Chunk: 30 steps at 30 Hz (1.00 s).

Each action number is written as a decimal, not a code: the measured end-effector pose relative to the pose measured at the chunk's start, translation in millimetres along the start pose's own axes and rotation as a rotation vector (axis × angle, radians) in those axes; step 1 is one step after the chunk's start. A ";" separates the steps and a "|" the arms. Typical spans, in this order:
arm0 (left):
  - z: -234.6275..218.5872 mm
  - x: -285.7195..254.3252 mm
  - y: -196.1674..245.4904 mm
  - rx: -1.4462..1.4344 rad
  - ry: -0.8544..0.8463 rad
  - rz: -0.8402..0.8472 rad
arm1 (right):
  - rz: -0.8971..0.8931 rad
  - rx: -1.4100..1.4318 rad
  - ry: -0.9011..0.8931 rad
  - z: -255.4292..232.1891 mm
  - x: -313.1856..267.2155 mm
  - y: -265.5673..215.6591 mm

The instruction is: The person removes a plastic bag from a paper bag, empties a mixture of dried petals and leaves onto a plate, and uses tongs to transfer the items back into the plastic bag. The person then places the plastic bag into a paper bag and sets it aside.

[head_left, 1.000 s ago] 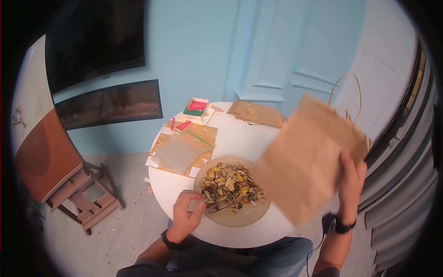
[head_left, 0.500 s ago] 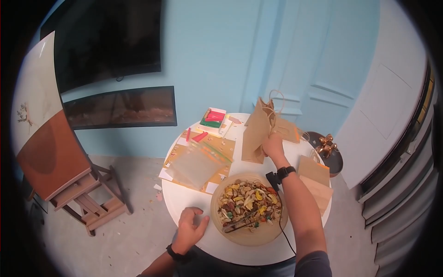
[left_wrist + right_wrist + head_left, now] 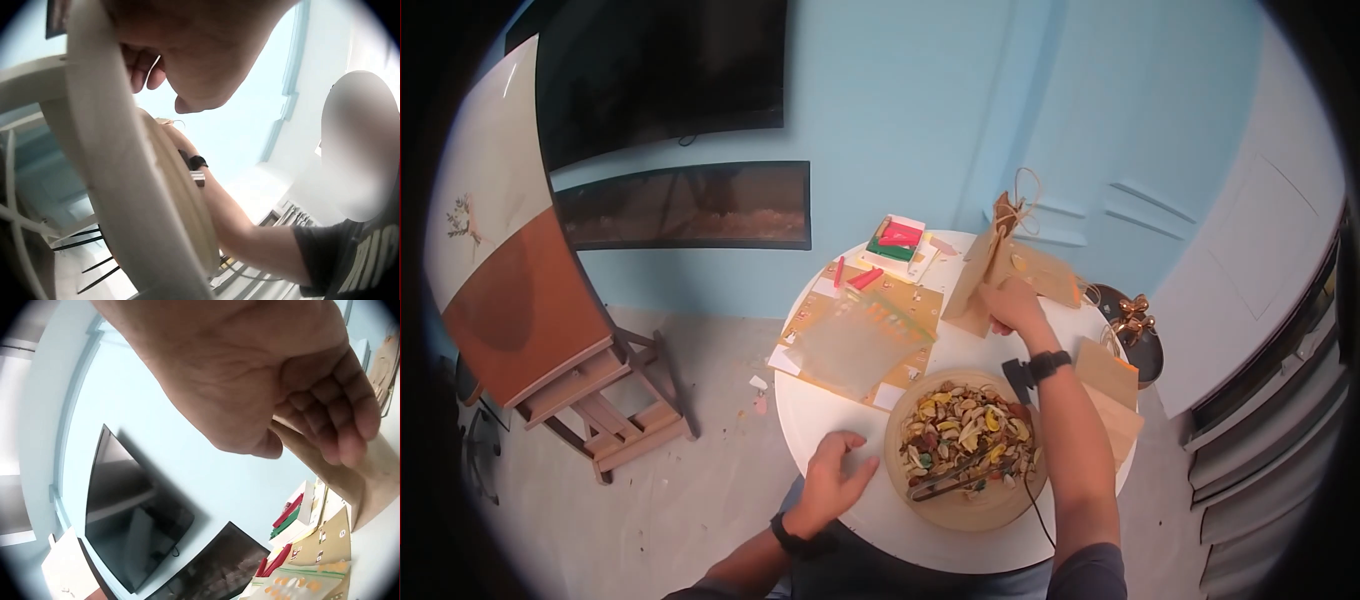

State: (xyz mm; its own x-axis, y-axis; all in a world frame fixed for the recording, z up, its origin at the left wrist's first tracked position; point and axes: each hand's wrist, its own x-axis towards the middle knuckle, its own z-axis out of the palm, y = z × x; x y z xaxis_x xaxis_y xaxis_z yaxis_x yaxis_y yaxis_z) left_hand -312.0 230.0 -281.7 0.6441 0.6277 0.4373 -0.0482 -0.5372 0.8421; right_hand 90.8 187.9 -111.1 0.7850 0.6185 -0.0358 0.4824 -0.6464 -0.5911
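Nearest, the left hand (image 3: 835, 488) is open and empty beside a round bowl (image 3: 965, 516) of mixed dried pieces. A dark cable (image 3: 1037, 503) hangs from the right wrist near the bowl's rim; it might snag there if the arm swings back low. Beyond, the right hand (image 3: 1012, 303) is at the brown paper bag (image 3: 970, 292), fingers curved; I cannot tell whether its grip is closed on it. A nudge could topple the bag, which stands upright, creased, its looped handles (image 3: 1027, 200) raised, on the worktop's (image 3: 805, 430) far side.
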 end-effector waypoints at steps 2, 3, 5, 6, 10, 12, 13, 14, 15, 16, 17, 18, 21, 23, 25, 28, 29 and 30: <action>-5.3 15.6 -13.4 -0.085 -0.035 -0.097 | 0.019 0.001 -0.086 -8.9 -21.8 2.4; -4.5 26.7 -30.2 -0.185 -0.034 -0.141 | 0.010 0.000 -0.106 -12.5 -35.0 4.0; -8.3 56.8 -38.1 -0.378 -0.049 -0.301 | -0.002 -0.014 -0.125 -21.0 -60.5 3.8; -12.7 74.4 -31.9 -0.471 -0.065 -0.422 | -0.005 -0.026 -0.130 -24.5 -73.7 3.5; -17.2 107.6 -27.1 -0.606 -0.189 -0.688 | -0.081 -0.028 -0.104 -37.7 -124.7 5.0; -12.6 110.8 -36.2 -0.635 -0.227 -0.727 | -0.099 0.018 -0.109 -44.8 -150.5 3.9; -10.5 112.8 -40.4 -0.650 -0.246 -0.745 | -0.109 0.042 -0.110 -48.9 -164.1 2.2; -8.8 116.0 -44.9 -0.665 -0.235 -0.747 | -0.108 0.053 -0.109 -54.2 -179.6 -2.6; -7.8 120.1 -48.8 -0.680 -0.225 -0.749 | -0.106 0.064 -0.106 -58.9 -195.6 -8.5; -9.0 123.6 -39.9 -0.695 -0.216 -0.750 | -0.104 0.077 -0.103 -61.8 -207.4 -9.2; -8.5 128.7 -30.6 -0.667 -0.180 -0.692 | -0.123 0.123 -0.094 -62.6 -214.9 -4.4; -6.4 136.3 -20.7 -0.640 -0.144 -0.635 | -0.143 0.169 -0.088 -61.5 -222.6 2.0; 1.7 151.2 39.3 -0.587 -0.077 -0.385 | -0.175 0.306 -0.096 -55.3 -248.0 19.9; 9.5 143.6 88.1 -0.498 -0.099 -0.184 | -0.175 0.454 -0.082 -44.0 -258.4 38.3; 14.2 118.7 146.0 -0.397 -0.197 0.040 | -0.149 0.659 -0.036 -26.5 -257.1 69.2; -1.8 51.2 225.6 -0.276 -0.339 0.492 | 0.095 1.066 -0.046 -19.2 -268.8 104.1; -10.3 30.3 240.6 -0.333 -0.404 0.540 | 0.098 1.171 -0.100 -18.9 -287.1 102.1; -19.0 13.4 247.3 -0.390 -0.473 0.587 | 0.101 1.276 -0.152 -22.4 -314.7 94.3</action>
State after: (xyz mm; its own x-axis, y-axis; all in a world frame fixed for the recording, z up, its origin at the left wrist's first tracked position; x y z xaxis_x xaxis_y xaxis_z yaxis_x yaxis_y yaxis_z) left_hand -329.8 116.2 -61.6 0.6792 -0.0405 0.7328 -0.6787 -0.4148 0.6061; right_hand -102.0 -77.7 -137.4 0.7033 0.6912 -0.1665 -0.3535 0.1367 -0.9254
